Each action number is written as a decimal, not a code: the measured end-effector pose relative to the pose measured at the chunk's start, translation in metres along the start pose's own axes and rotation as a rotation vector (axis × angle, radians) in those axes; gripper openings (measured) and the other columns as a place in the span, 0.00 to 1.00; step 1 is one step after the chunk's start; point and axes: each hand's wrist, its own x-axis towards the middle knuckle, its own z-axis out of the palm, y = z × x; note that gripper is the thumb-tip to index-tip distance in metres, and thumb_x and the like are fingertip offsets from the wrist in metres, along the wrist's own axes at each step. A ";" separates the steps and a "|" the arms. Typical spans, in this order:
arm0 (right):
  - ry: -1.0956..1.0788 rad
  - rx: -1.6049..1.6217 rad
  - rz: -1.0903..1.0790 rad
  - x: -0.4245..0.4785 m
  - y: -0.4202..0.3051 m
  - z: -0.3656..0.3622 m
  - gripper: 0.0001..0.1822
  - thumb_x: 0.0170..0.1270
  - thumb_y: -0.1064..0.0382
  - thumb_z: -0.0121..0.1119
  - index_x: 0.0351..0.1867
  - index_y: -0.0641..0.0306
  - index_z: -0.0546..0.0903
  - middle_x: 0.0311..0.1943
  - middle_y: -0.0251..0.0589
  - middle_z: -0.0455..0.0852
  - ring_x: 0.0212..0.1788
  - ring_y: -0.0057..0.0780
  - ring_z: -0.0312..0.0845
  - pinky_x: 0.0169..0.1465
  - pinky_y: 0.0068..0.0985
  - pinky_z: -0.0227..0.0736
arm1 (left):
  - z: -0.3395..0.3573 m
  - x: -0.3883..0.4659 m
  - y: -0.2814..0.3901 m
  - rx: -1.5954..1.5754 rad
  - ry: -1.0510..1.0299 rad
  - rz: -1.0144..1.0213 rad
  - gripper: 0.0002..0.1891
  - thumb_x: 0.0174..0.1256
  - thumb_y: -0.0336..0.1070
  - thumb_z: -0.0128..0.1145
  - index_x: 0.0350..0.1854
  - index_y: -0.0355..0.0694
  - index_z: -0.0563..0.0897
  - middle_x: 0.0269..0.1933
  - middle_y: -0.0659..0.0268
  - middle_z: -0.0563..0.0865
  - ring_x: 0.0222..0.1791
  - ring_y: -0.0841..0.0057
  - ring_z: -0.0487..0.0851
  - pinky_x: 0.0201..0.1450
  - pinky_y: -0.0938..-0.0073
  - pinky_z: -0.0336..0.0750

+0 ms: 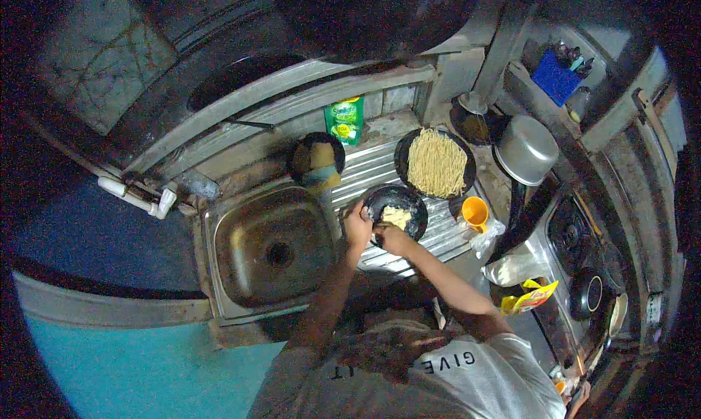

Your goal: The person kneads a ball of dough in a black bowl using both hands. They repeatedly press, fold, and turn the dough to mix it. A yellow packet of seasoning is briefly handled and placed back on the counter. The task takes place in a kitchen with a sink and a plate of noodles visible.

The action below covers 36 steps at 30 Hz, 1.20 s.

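Note:
A dark round bowl [419, 205] sits on the ribbed steel drainboard [361, 169] before me. Inside it lies a pale yellowish, dough-like mass [395, 217], with whitish smears on the bowl's inner wall. My left hand [358, 226] grips the bowl's near left rim. Bent at the fingers, my right hand [395, 240] is at the near edge of the bowl, just below the pale mass. Its fingertips are turned away, so whether it holds a utensil is hidden. Behind the bowl, a dark plate [401, 158] carries a block of dry noodles [437, 162].
A steel sink [235, 265] lies to the left. An orange cup [474, 213] stands right, beside a clear plastic bag [489, 235]. Further right are an upturned metal pot [527, 150], a yellow packet [530, 297] and a stove [572, 227]. A green Sunlight pouch [344, 121] leans behind.

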 end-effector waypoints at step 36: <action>-0.685 -0.459 0.124 -0.014 -0.045 -0.066 0.29 0.53 0.71 0.41 0.62 0.63 0.62 0.60 0.51 0.64 0.60 0.47 0.64 0.61 0.34 0.60 | 0.005 0.004 -0.007 0.105 -0.070 -0.047 0.14 0.53 0.29 0.52 0.43 0.37 0.79 0.32 0.46 0.80 0.38 0.49 0.75 0.41 0.56 0.70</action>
